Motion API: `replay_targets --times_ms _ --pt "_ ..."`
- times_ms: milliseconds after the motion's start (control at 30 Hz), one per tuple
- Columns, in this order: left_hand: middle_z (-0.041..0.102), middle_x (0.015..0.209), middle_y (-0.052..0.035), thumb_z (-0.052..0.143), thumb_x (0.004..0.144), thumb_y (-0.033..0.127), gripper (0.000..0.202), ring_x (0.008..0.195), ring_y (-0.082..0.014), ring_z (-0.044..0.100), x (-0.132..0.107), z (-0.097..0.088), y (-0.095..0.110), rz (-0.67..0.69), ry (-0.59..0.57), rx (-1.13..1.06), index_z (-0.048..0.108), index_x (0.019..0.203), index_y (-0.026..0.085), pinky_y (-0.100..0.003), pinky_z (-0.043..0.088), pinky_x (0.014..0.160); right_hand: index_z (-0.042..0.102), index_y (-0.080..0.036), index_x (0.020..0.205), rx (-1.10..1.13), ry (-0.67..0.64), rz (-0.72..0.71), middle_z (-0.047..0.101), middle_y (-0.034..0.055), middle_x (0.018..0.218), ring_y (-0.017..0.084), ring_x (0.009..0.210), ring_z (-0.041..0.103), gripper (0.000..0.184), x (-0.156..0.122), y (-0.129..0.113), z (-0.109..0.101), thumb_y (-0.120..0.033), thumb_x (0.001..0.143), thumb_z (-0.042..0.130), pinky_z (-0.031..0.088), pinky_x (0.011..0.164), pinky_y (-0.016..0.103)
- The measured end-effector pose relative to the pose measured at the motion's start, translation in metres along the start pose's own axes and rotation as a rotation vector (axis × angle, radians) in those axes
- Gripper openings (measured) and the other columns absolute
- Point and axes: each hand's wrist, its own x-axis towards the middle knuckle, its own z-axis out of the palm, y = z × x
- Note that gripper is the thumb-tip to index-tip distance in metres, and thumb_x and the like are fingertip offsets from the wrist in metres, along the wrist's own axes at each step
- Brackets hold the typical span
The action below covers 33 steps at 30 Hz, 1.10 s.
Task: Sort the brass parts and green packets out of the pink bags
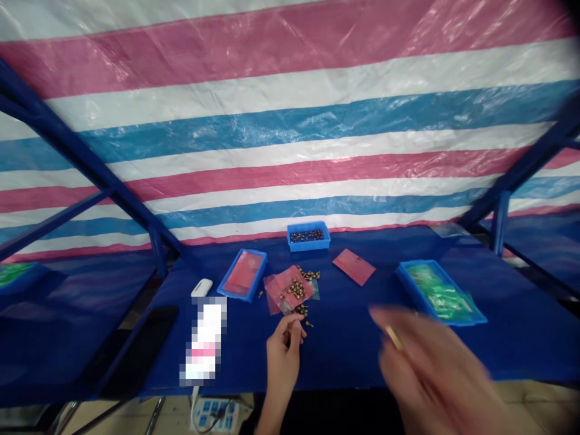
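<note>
My left hand [286, 344] is at the near edge of a pile of small brass-coloured metal fittings [296, 289], its fingers curled together. Whatever those fingers hold, if anything, is hidden. Under and around the fittings lie pink plastic bags [274, 296]. Off to the right, my right hand [430, 362] is raised and smeared by motion. A small brass-coloured piece [394, 338] shows between its thumb and forefinger, too blurred to name more exactly. One loose fitting [309, 324] lies just right of my left hand.
A blue bin [309, 246] of dark fittings stands at the back. Another blue tray [256, 290] holds pink bags; a third [475, 320] holds green bags. A pink bag [353, 266] lies flat. At left are a white device [202, 287], a pixelated object [206, 338] and a black slab [140, 350].
</note>
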Motion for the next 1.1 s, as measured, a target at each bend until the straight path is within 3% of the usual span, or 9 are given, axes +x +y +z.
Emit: replay_targets --times_ms 100,200,300,400,500,633,833,967,1100 --pt "0.063 0.073 -0.0024 0.051 0.093 0.052 0.04 0.067 -0.0145 0.058 -0.001 0.0 -0.001 -0.009 0.009 -0.005 0.068 0.105 0.018 -0.023 0.045 0.063 0.063 -0.024 0.126 -0.001 0.077 0.094 0.074 0.0061 0.086 0.02 0.073 0.069 0.039 0.033 0.012 0.033 -0.044 0.096 0.046 0.057 0.063 0.032" --pt "0.064 0.073 -0.0023 0.051 0.094 0.052 0.039 0.067 -0.0144 0.059 -0.002 0.0 0.0 -0.022 0.009 -0.02 0.068 0.105 0.019 -0.023 0.045 0.063 0.06 -0.02 0.128 -0.016 0.105 0.189 0.072 0.0033 0.08 0.015 0.061 0.065 0.04 0.031 0.028 0.055 -0.043 0.096 0.051 0.052 0.058 0.026" --pt "0.064 0.073 -0.0026 0.052 0.094 0.051 0.038 0.068 -0.0139 0.06 -0.002 -0.001 0.002 -0.012 -0.012 -0.013 0.068 0.105 0.019 -0.022 0.046 0.064 0.058 -0.021 0.128 -0.052 -0.072 0.2 0.069 0.0012 0.077 0.014 0.059 0.063 0.036 0.006 0.046 0.069 -0.04 0.098 0.05 0.05 0.058 0.026" --pt "0.064 0.073 -0.0023 0.051 0.094 0.051 0.037 0.067 -0.0134 0.059 -0.001 -0.001 0.003 -0.014 -0.029 0.01 0.068 0.106 0.019 -0.022 0.045 0.065 0.06 -0.023 0.126 -0.144 -0.275 0.12 0.069 0.0049 0.092 0.019 0.078 0.066 0.032 -0.01 0.063 0.085 -0.033 0.099 0.046 0.052 0.066 0.029" --pt "0.064 0.073 -0.0022 0.051 0.094 0.05 0.037 0.067 -0.0131 0.058 -0.001 0.0 0.003 -0.013 -0.023 0.006 0.068 0.105 0.019 -0.022 0.044 0.064 0.059 -0.023 0.128 -0.237 -0.384 0.06 0.066 0.0082 0.105 0.023 0.098 0.062 0.033 -0.004 0.075 0.104 -0.025 0.1 0.043 0.052 0.078 0.032" --pt "0.064 0.073 -0.0025 0.051 0.094 0.051 0.037 0.066 -0.013 0.058 -0.001 0.0 0.001 -0.017 -0.012 -0.001 0.068 0.105 0.019 -0.021 0.043 0.061 0.056 -0.022 0.133 -0.377 -0.476 0.043 0.061 0.0113 0.114 0.026 0.105 0.058 0.039 0.01 0.08 0.122 -0.014 0.096 0.047 0.05 0.082 0.033" --pt "0.065 0.073 -0.0028 0.052 0.093 0.051 0.037 0.066 -0.013 0.059 -0.001 0.0 0.002 -0.023 -0.005 -0.01 0.068 0.104 0.019 -0.02 0.043 0.061 0.062 -0.019 0.1 -0.421 -0.514 0.094 0.063 0.0085 0.101 0.023 0.093 0.061 0.01 0.009 0.081 0.124 -0.015 0.095 0.055 0.049 0.079 0.032" --pt "0.065 0.073 -0.0029 0.052 0.093 0.051 0.037 0.066 -0.013 0.058 -0.002 0.0 0.003 -0.02 -0.016 -0.001 0.069 0.104 0.019 -0.021 0.044 0.062 0.06 -0.017 0.092 -0.405 -0.52 0.095 0.064 0.0077 0.092 0.023 0.086 0.063 0.005 0.009 0.084 0.12 -0.014 0.094 0.057 0.05 0.075 0.032" --pt "0.064 0.074 -0.0027 0.051 0.094 0.051 0.037 0.067 -0.0132 0.058 -0.002 -0.001 0.002 -0.026 -0.015 0.015 0.068 0.105 0.02 -0.021 0.043 0.063 0.062 -0.019 0.095 -0.143 -0.374 0.019 0.066 0.0054 0.089 0.019 0.081 0.065 0.006 0.003 0.058 0.083 -0.015 0.095 0.057 0.052 0.072 0.029"
